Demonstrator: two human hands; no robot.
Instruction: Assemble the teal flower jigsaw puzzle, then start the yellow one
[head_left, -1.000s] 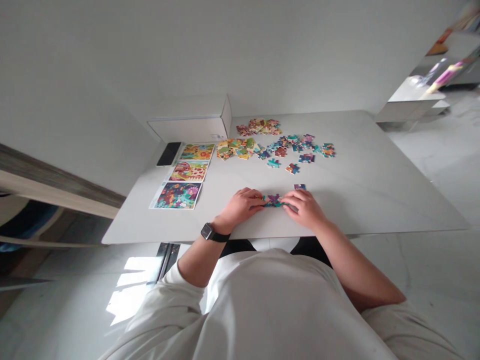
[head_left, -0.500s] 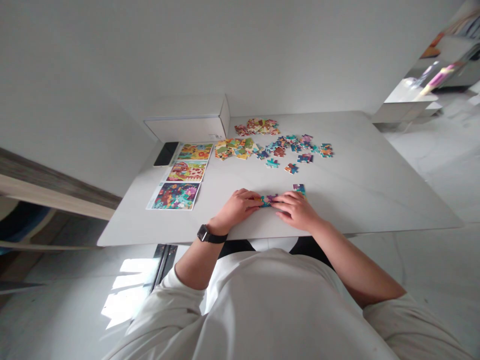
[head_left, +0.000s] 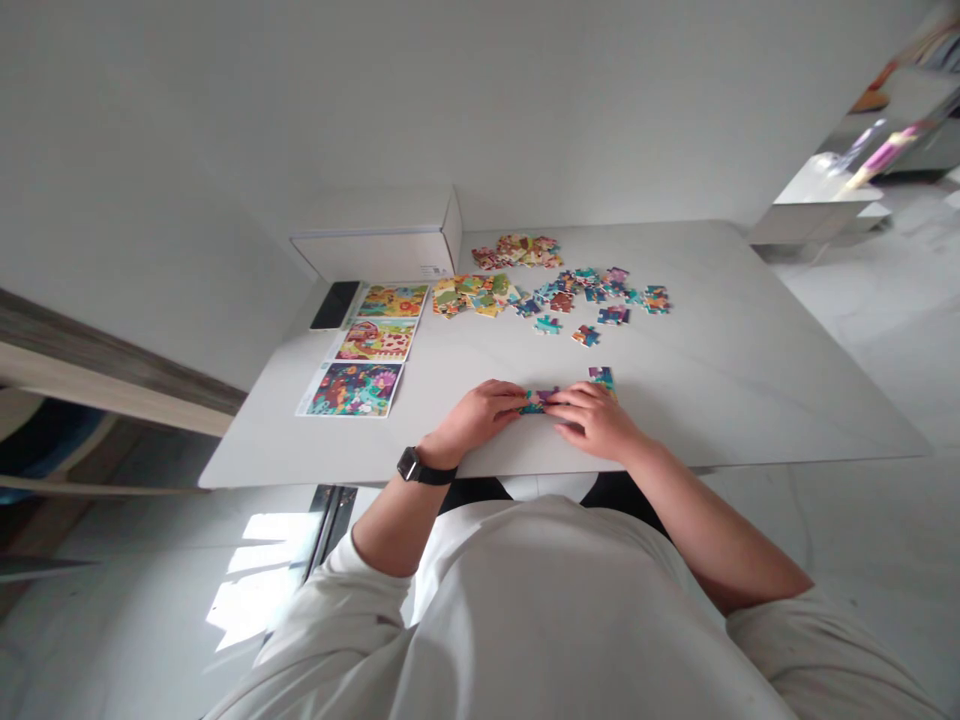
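My left hand [head_left: 478, 416] and my right hand [head_left: 592, 421] sit on the table, close together, with their fingertips on a small row of joined jigsaw pieces [head_left: 538, 401] in teal and purple. The hands cover part of the row. Just beyond my right hand lies a small teal and purple jigsaw section [head_left: 601, 378], not touching the fingers. Farther off, loose jigsaw pieces [head_left: 559, 298] lie scattered in groups, out of reach of either fingertip.
Three printed puzzle picture cards [head_left: 375, 340] lie in a column on the white table [head_left: 712, 380], left of the pieces. Beside them are a black phone [head_left: 334, 305] and a white box [head_left: 379, 250] at the back edge. A watch [head_left: 412, 465] is on my left wrist.
My hands sit slightly closer together, covering more of the joined row. The section beyond my right hand looks larger than one second ago. The view has shifted slightly.
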